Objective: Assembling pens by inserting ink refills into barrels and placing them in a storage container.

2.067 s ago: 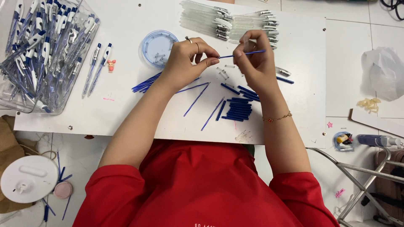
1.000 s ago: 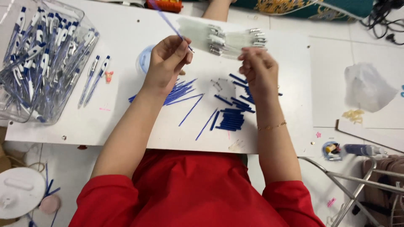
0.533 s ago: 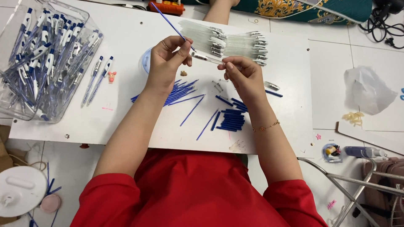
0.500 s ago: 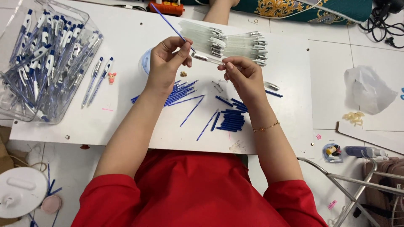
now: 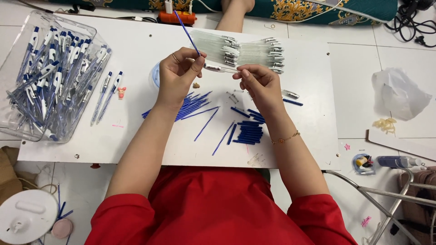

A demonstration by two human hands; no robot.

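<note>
My left hand (image 5: 178,73) pinches a thin blue refill (image 5: 187,33) that points up and away, along with one end of a clear pen barrel (image 5: 221,69). My right hand (image 5: 257,82) grips the other end of that barrel, both hands raised a little above the white board (image 5: 136,54). Under my hands lie loose long blue refills (image 5: 190,106) and a stack of short blue pieces (image 5: 249,132). A row of clear barrels (image 5: 247,50) lies just beyond my hands.
A clear plastic tub (image 5: 47,75) at the left holds several assembled blue-and-white pens; two pens (image 5: 106,96) lie beside it. A small round dish (image 5: 156,75) sits behind my left hand. Another person's arm (image 5: 234,13) reaches in at the top. A crumpled bag (image 5: 397,93) lies right.
Both hands lifted off the pile and came together at a clear barrel. The left hand raised its blue refill, and the right hand moved left onto the barrel's end.
</note>
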